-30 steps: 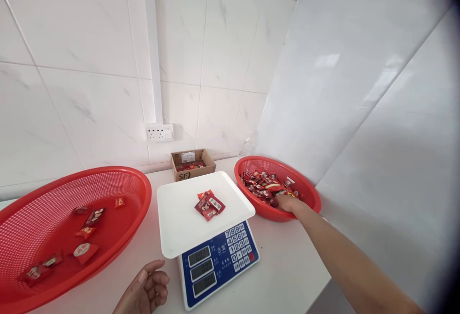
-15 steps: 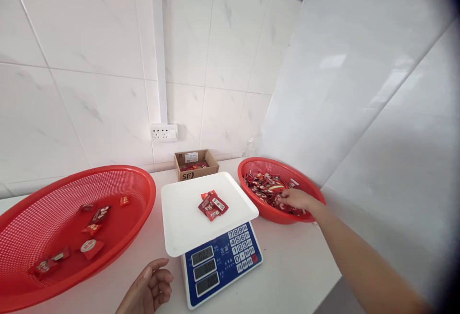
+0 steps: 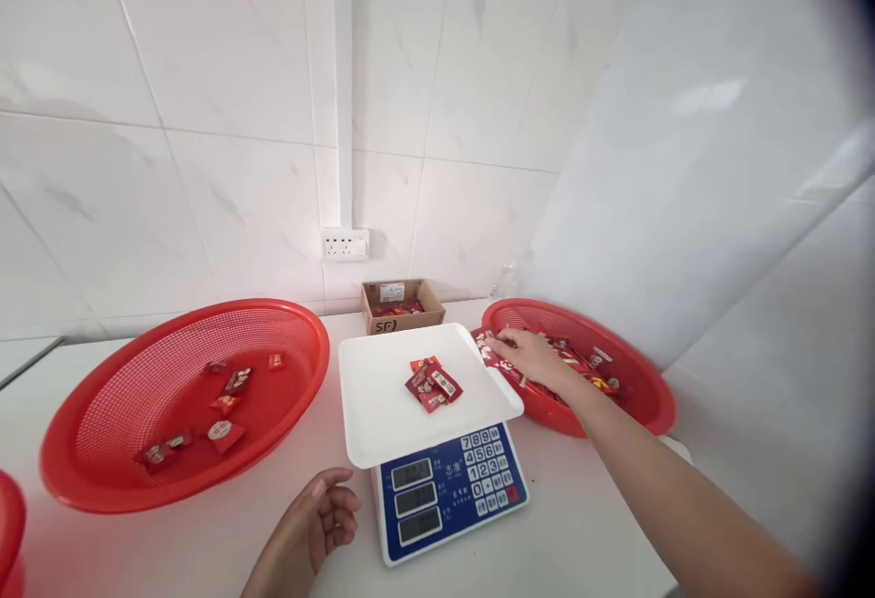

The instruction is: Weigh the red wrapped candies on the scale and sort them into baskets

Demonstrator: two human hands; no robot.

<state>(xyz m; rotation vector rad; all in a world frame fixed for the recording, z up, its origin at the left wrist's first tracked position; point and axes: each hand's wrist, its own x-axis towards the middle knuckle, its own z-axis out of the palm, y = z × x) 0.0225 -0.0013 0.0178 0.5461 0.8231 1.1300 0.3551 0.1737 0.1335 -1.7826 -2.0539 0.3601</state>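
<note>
My right hand [image 3: 523, 354] has its fingers closed on a red packet [image 3: 488, 350] at the left rim of the right red basket [image 3: 656, 388], beside the scale's tray. Several red packets [image 3: 434, 385] lie in a small pile on the white tray [image 3: 375, 416] of the scale. Under it the blue panel [image 3: 451, 493] shows keys and three small displays. My left hand [image 3: 321, 520] hangs left of the panel, its fingers loosely curled and apart, holding nothing. More red packets fill the right basket, partly hidden by my right forearm.
On the left a large red basket [image 3: 88, 487] holds several scattered packets [image 3: 225, 434]. Behind the scale stands a small cardboard box [image 3: 403, 323] with red packets inside. Part of another red basket [image 3: 8, 525] shows at the left edge. Tiled walls rise behind and to the right.
My right hand has moved left from inside the right basket to its rim, now with a red packet. The view has shifted, bringing another basket into the left edge. My left hand keeps its pose.
</note>
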